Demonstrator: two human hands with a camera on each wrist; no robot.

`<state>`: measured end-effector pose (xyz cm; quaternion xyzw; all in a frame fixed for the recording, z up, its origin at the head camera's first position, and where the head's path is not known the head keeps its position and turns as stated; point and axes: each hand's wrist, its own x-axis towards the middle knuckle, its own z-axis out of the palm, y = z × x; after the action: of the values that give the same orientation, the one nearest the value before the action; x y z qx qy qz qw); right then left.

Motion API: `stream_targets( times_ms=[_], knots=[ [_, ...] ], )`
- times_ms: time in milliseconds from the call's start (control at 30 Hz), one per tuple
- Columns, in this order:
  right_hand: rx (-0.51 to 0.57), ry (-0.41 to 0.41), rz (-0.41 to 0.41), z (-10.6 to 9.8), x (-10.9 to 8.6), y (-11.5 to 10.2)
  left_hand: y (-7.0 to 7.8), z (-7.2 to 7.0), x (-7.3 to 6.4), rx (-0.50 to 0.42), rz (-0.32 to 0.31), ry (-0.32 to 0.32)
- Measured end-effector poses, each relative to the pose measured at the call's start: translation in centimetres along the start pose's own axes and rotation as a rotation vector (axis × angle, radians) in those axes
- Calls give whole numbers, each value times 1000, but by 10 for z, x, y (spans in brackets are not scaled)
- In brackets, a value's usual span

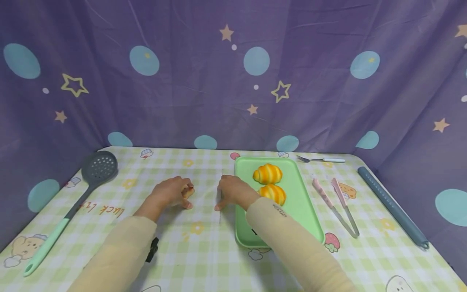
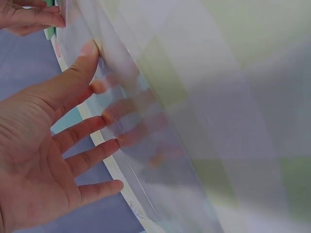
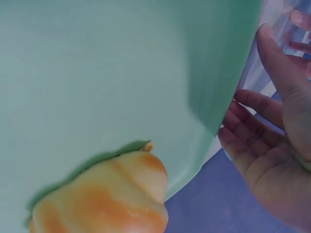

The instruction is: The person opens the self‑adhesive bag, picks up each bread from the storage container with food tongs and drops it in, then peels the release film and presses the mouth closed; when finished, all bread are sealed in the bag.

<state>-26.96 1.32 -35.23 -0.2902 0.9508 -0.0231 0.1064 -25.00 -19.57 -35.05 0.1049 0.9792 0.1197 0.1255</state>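
Observation:
Between the hands lies a clear, see-through plastic thing (image 2: 141, 170); its full shape is hard to make out. In the left wrist view the left hand (image 1: 171, 192) has its fingers spread and fairly straight, the thumb and fingertips against the clear surface, which shows the fingers faintly. The right hand (image 1: 235, 190) is beside the left edge of the green tray (image 1: 299, 221), with thumb and fingers extended around a clear edge. Whether it pinches that edge is hard to see. Two croissant-shaped rolls (image 1: 268, 174) lie on the tray, the nearer one partly behind the right forearm.
At the left lies a slotted skimmer (image 1: 99, 167) with a mint handle. Right of the tray are pink-tipped tongs (image 1: 341, 211), a fork (image 1: 321, 160) and a long dark blue-grey tool (image 1: 392, 207). A purple curtain (image 1: 204, 81) hangs behind the checked tablecloth (image 1: 204, 259).

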Motion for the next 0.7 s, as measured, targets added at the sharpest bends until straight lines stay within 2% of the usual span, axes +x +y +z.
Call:
stream_targets(
  times_ms=[233, 367, 600, 700],
  knots=[
    [12, 31, 7, 3, -1, -1, -2, -7, -1, -46, -28, -58],
    [35, 32, 20, 5, 0, -1, -5, -11, -2, -64, -47, -59],
    [24, 36, 31, 6, 2, -2, -12, -14, -1, -88, -20, -46],
    [8, 37, 20, 6, 3, -1, -17, -15, -1, -124, 0, -55]
  ],
)
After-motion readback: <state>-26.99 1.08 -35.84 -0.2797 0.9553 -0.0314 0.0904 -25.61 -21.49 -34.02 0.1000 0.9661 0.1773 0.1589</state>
